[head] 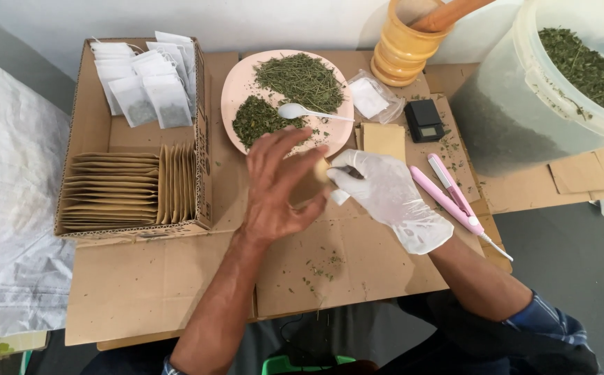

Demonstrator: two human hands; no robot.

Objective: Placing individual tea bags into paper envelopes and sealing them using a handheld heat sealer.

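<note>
My bare left hand (277,186) hovers over the cardboard work surface (343,257), fingers spread, its thumb touching a small tan packet (321,171). My right hand (389,194), in a white glove, pinches the same packet from the right, with a bit of white paper under its fingers. Just beyond both hands lies a pink plate (236,87) with two heaps of dried green herb and a white spoon (302,111).
A cardboard box (90,128) at left holds white tea bags and rows of tan envelopes. Tan envelopes (384,141), a black pocket scale (424,119), a pink sealer tool (451,194), a yellow mortar with pestle (402,45) and a big herb-filled bucket (531,104) lie right.
</note>
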